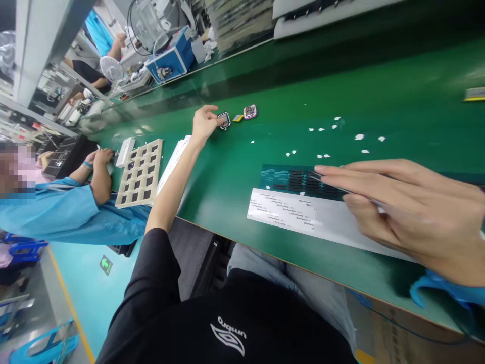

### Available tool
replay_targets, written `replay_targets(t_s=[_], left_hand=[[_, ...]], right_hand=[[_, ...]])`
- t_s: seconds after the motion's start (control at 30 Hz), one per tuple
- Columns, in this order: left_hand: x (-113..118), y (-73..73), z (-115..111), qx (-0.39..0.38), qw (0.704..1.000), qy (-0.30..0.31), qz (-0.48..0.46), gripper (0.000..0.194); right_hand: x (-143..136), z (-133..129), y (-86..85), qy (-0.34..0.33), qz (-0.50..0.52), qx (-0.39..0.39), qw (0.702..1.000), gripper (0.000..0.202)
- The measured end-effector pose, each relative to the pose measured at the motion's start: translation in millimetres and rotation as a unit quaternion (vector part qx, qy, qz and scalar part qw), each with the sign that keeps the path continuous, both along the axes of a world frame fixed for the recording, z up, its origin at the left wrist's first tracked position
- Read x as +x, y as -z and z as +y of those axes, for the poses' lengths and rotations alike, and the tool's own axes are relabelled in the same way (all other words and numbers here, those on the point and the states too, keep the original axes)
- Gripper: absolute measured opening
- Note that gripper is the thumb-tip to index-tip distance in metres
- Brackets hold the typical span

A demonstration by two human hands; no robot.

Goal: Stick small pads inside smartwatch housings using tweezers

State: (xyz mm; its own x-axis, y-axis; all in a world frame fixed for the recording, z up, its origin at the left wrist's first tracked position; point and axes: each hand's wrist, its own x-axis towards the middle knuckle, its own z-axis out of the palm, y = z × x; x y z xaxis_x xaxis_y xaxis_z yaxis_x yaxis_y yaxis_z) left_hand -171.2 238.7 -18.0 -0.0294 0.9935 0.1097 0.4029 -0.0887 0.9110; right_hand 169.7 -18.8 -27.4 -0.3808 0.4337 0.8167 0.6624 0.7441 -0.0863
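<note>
My left hand (205, 123) is at the far side of the green bench, its fingertips closed on the edge of a small square device (224, 120). Beside that device lie a small yellow part (238, 118) and a second square device (250, 111) with its inside showing. My right hand (401, 207) pinches thin metal tweezers (346, 190), whose tips are over a dark sheet (275, 177) with rows of black oblong strips (296, 180). A white printed sheet (280, 208) lies along the near edge of the dark one, partly under my right hand.
Small white scraps (359, 137) dot the green bench (215, 192). To the left are white sheets (175, 159), a beige compartment tray (139, 174) and a person in blue (68, 210). A blue box (172, 58) stands beyond the bench's far edge.
</note>
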Motion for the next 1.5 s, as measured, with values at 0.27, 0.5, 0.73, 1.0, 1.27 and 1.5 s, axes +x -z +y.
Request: replay_targets(t_s=[0.27,0.5,0.73,1.0,1.27,1.5], left_hand=[[100.4,-16.5,-190.8,-0.123,0.950,0.180,-0.225,0.025],[122.8,-23.1,-251.4,-0.106,0.930,0.256,-0.242,0.037],[127.4,-25.0,-254.1,-0.070,0.948,0.236,-0.202,0.024],[124.1,-23.7,-244.3,-0.061,0.963,0.204,-0.164,0.023],[120.6,-21.4,-241.2,-0.080,0.947,0.262,-0.167,0.011],[118.4,-20.9,-239.5,-0.104,0.944,0.273,-0.153,0.011]], right_hand=[[-0.7,-9.2,-2.6,0.121,0.012,-0.047,0.991,0.013],[-5.0,-12.1,-7.4,0.094,-0.006,-0.040,0.995,0.018],[-8.2,-14.6,1.3,0.088,0.040,-0.054,0.994,0.017],[-12.0,-11.8,-9.2,0.051,0.025,-0.094,0.994,0.016],[-7.6,-12.4,-6.1,0.065,0.037,-0.097,0.992,0.017],[-5.8,-9.1,6.8,0.106,-0.033,-0.008,0.994,0.037]])
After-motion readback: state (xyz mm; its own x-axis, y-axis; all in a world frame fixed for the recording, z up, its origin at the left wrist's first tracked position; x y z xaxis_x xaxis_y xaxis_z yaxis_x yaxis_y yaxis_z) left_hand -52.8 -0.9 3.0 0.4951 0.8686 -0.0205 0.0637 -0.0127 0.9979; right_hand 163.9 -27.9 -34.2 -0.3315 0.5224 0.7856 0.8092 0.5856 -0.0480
